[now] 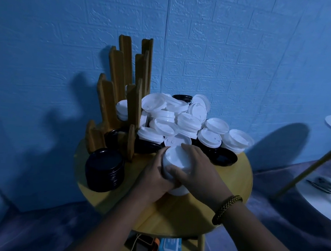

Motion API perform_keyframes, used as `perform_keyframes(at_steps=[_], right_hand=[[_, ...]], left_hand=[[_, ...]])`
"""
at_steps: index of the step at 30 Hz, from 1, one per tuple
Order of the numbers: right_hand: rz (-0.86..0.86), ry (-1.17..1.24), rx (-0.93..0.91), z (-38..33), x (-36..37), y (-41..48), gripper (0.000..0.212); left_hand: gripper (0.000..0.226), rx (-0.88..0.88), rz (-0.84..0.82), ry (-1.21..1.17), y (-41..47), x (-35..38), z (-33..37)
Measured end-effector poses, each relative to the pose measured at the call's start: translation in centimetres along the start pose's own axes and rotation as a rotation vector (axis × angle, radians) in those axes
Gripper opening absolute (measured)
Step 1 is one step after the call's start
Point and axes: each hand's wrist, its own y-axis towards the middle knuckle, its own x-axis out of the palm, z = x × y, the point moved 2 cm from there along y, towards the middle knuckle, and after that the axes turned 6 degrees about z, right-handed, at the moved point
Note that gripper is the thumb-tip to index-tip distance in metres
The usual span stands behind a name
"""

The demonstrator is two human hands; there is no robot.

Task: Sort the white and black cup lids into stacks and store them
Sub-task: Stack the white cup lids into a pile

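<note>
A stack of white lids (174,161) stands tilted near the middle of the round yellow table (233,182). My left hand (154,176) grips its left side and bottom, and my right hand (193,167) wraps over its top and right side. Behind them a loose heap of white lids (182,120) covers the far half of the table, with some black lids (222,157) at its edge. A stack of black lids (104,169) stands at the left front. The wooden slotted holder (121,94) holds white lids (122,110) in one slot and black lids (113,139) in a lower slot.
A blue textured wall stands close behind the table. A white side table (325,195) with dark tools on its lower shelf is at the right. Under the yellow table lie a blue packet (168,250) and a small device.
</note>
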Motion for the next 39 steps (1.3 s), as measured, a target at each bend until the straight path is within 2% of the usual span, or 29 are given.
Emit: perform_keyframes(at_steps=[4, 8, 12, 14, 17, 18, 19, 21, 23, 25, 28, 34, 39], right_hand=[[-0.023, 0.021, -0.005, 0.1, 0.0, -0.1, 0.087], [-0.035, 0.081, 0.014, 0.0, 0.2, -0.3, 0.081], [-0.044, 0.162, 0.030, -0.1, 0.1, -0.2, 0.093], [-0.079, 0.229, 0.021, 0.1, -0.2, 0.1, 0.080], [-0.039, 0.472, 0.054, 0.7, -1.1, 1.8, 0.037], [0.040, 0.466, 0.072, 1.5, -1.4, 2.9, 0.029], [0.135, 0.361, 0.078, 2.4, -1.7, 4.2, 0.026], [0.244, 0.060, 0.057, 4.2, -2.1, 7.0, 0.033], [0.232, -0.135, 0.026, 5.2, -2.1, 9.5, 0.045], [0.177, -0.210, 0.020, 5.6, -1.8, 11.4, 0.055], [0.100, -0.259, 0.028, 6.0, -0.8, 13.3, 0.061], [0.177, -0.150, 0.013, 6.7, -0.5, 14.1, 0.035], [0.187, -0.056, -0.051, 6.4, -1.1, 13.6, 0.026]], left_hand=[[0.077, 0.006, -0.021, 0.008, -0.2, -0.2, 0.4], [0.087, 0.006, -0.040, 0.016, -0.6, -0.2, 0.9], [0.085, -0.016, -0.032, -0.011, -0.7, -0.6, 1.3], [0.088, -0.025, -0.044, -0.025, -0.4, -1.0, 1.1], [0.084, -0.031, -0.024, -0.101, -0.4, -1.3, 1.2], [0.086, -0.023, -0.009, -0.103, -0.4, -1.2, 1.1], [0.089, -0.012, 0.003, -0.099, -0.4, -1.2, 0.9], [0.096, 0.016, 0.009, -0.095, -0.3, -1.0, 0.5], [0.101, 0.035, 0.009, -0.088, -0.2, -1.0, 0.1], [0.106, 0.044, 0.015, -0.079, -0.1, -1.0, -0.1], [0.112, 0.052, 0.018, -0.072, 0.1, -1.0, -0.5], [0.109, 0.048, 0.034, -0.086, 0.5, -0.9, -1.3], [0.109, 0.035, 0.032, -0.079, 0.4, -1.0, -1.1]])
